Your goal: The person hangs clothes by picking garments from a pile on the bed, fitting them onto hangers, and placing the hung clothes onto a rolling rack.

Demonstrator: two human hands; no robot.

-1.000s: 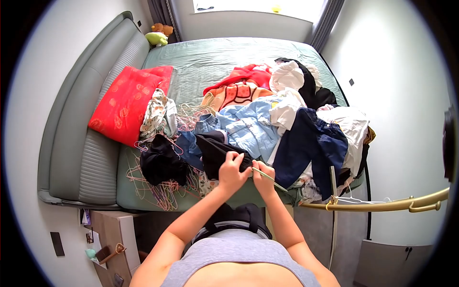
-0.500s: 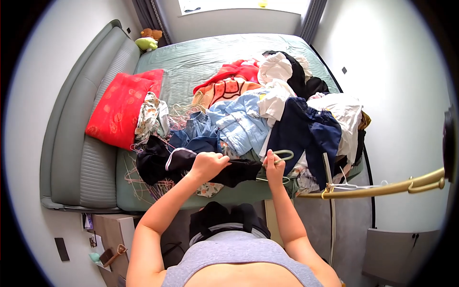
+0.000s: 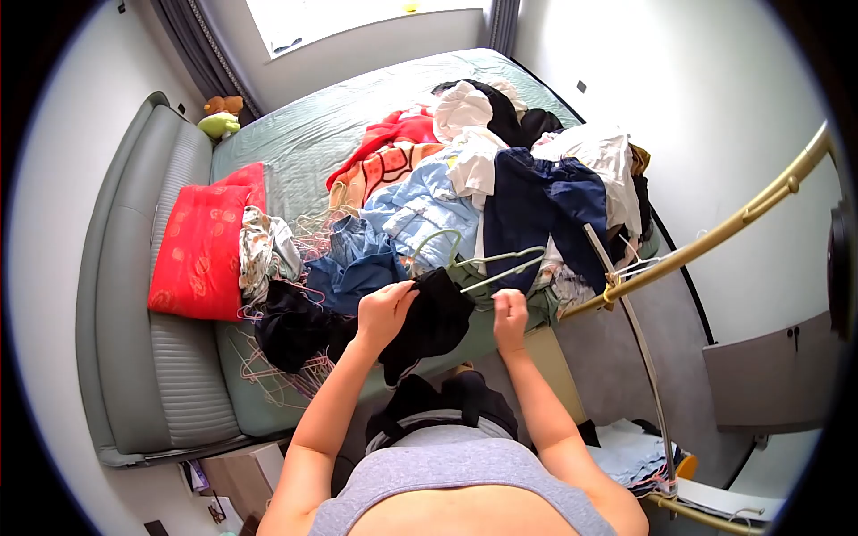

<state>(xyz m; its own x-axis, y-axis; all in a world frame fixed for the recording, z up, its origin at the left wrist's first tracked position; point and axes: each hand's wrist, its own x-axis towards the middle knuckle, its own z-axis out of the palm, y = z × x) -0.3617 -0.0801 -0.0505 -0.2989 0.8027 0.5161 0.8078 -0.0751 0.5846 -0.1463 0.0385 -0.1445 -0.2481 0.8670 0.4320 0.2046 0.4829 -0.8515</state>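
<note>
Obstacle near right hand (image 3: 510, 319): gold rail (image 3: 706, 244)

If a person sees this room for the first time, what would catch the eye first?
Probably the bright red pillow beside the grey headboard, at the picture's left. Next, perhaps, the heap of clothes across the middle of the bed; just in front of it, the left hand grips a black garment, with a pale green hanger jutting out past it.

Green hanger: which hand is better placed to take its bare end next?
Probably the right hand: it's just below the bare end of the green hanger in view, with no garment in it. The left hand is occupied, gripping the black garment.
</note>
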